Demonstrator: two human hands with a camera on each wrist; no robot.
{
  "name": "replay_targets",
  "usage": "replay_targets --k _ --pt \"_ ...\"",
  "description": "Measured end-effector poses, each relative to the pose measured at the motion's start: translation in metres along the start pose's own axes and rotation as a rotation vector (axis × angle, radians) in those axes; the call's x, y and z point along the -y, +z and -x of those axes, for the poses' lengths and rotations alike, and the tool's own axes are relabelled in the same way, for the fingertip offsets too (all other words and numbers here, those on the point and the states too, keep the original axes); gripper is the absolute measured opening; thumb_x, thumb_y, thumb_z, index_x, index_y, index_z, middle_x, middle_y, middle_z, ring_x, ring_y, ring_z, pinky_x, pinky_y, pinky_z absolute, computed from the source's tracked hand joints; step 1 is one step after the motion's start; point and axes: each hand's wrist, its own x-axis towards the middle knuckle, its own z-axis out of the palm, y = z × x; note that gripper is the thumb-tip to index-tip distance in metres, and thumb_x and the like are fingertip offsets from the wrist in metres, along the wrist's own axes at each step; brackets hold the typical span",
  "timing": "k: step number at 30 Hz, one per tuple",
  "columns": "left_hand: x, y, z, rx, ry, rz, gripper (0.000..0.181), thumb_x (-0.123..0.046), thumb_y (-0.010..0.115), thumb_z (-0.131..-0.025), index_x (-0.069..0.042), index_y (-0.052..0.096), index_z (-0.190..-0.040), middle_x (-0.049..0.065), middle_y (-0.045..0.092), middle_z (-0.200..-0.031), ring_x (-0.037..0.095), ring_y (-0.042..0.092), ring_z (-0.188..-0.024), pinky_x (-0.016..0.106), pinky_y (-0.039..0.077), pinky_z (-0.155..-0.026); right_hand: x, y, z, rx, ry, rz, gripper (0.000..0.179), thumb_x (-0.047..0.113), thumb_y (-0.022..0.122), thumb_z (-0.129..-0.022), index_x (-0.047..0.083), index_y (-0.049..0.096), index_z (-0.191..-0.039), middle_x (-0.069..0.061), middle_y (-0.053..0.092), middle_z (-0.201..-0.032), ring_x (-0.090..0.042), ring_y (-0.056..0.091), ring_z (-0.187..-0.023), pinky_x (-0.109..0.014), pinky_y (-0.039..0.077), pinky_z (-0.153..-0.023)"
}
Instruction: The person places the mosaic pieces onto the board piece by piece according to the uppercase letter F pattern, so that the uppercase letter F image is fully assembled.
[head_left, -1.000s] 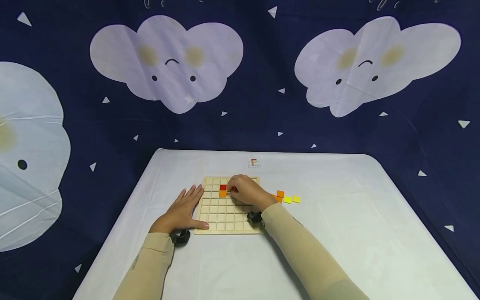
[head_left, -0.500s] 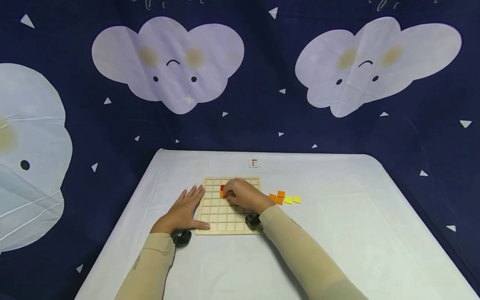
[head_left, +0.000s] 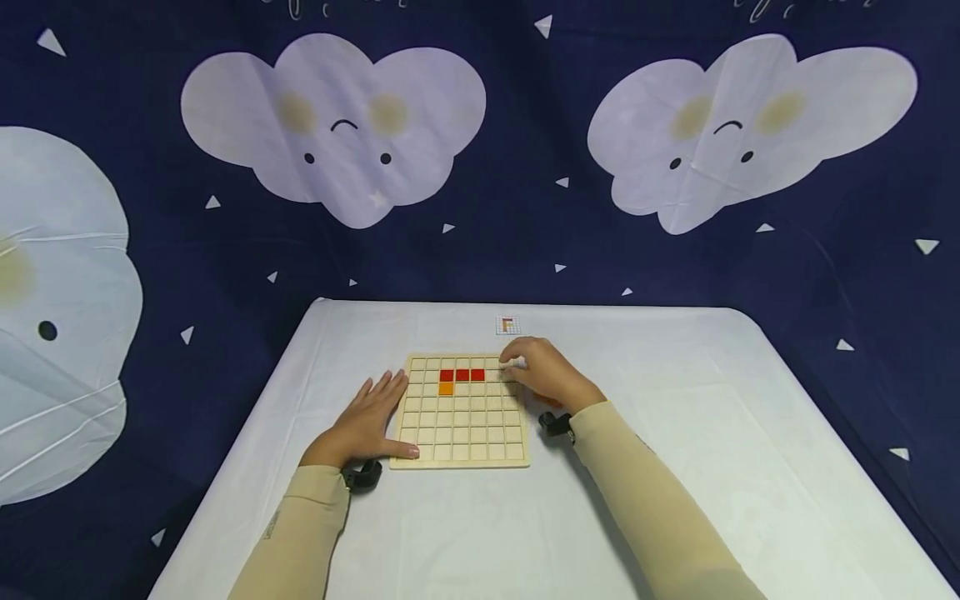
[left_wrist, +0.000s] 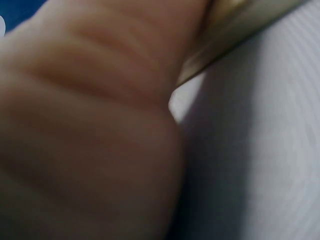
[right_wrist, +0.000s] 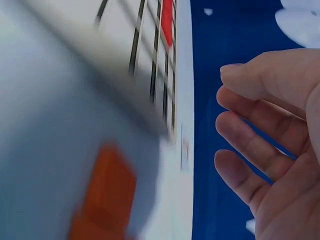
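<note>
A wooden grid board (head_left: pixel 461 433) lies on the white table. Three red square tiles (head_left: pixel 462 375) sit in a row in its cells, with one orange tile (head_left: pixel 446 388) below the leftmost. My left hand (head_left: pixel 363 425) rests at the board's left side, fingers spread along the edge and thumb on the near corner. Over the board's right edge hovers my right hand (head_left: pixel 551 372); in the right wrist view its fingers are loosely bent with nothing between them. Loose orange tiles (right_wrist: pixel 107 190) lie beneath it, blurred there; in the head view the right hand and arm largely cover them.
A small card (head_left: pixel 507 325) with a printed coloured grid pattern lies beyond the board. The white table (head_left: pixel 712 433) extends to the right, and a dark blue cloth (head_left: pixel 532 242) with clouds hangs behind it.
My right hand has moved right, off the tiles, to the board's right edge. The row of three red tiles now shows, and the yellow loose tiles are hidden. The left hand stays put.
</note>
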Motion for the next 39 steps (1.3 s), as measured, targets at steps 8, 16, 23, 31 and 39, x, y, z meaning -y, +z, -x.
replay_targets --k 8,16,23,31,39 --pt "-0.001 -0.002 0.001 0.011 -0.014 -0.003 0.142 -0.08 0.081 -0.068 0.002 0.02 -0.166 0.017 0.015 -0.173 0.035 0.009 -0.159 0.054 0.004 -0.127 -0.031 -0.024 0.035 -0.027 0.153 -0.028 0.019 0.004 0.073 -0.097 0.004 0.078 -0.115 -0.007 0.072 -0.12 -0.028 0.066 -0.116 -0.047 0.055 -0.1" --pt "-0.002 -0.002 0.001 -0.004 -0.005 0.005 0.14 -0.078 0.082 -0.068 0.002 0.022 -0.166 0.018 0.018 -0.172 0.036 0.011 -0.159 0.055 0.005 -0.126 -0.055 -0.029 0.063 0.008 0.186 -0.04 0.022 -0.002 0.076 -0.091 0.004 0.079 -0.112 -0.007 0.074 -0.116 -0.029 0.067 -0.112 -0.051 0.052 -0.103" --pt "-0.002 -0.002 0.002 -0.004 -0.001 0.003 0.14 -0.078 0.082 -0.068 0.002 0.021 -0.166 0.018 0.017 -0.172 0.036 0.01 -0.159 0.054 0.005 -0.126 -0.057 -0.027 0.073 0.019 0.175 -0.073 0.026 -0.005 0.082 -0.084 0.005 0.08 -0.109 -0.003 0.074 -0.109 -0.023 0.067 -0.102 -0.048 0.055 -0.096" --pt "-0.004 -0.002 0.003 -0.024 0.016 0.024 0.14 -0.077 0.083 -0.068 0.005 0.023 -0.164 0.022 0.02 -0.171 0.04 0.013 -0.158 0.057 0.007 -0.126 -0.057 -0.024 0.076 -0.007 0.196 -0.071 0.02 -0.002 0.081 -0.086 0.007 0.08 -0.104 -0.001 0.073 -0.105 -0.021 0.065 -0.099 -0.046 0.055 -0.095" --pt "-0.005 -0.003 0.002 -0.011 0.006 0.021 0.139 -0.076 0.084 -0.069 0.005 0.023 -0.165 0.021 0.02 -0.171 0.039 0.013 -0.158 0.057 0.007 -0.126 -0.057 -0.019 0.074 -0.035 0.188 -0.056 0.019 -0.002 0.081 -0.082 0.009 0.079 -0.098 0.0 0.072 -0.101 -0.021 0.064 -0.096 -0.043 0.055 -0.092"
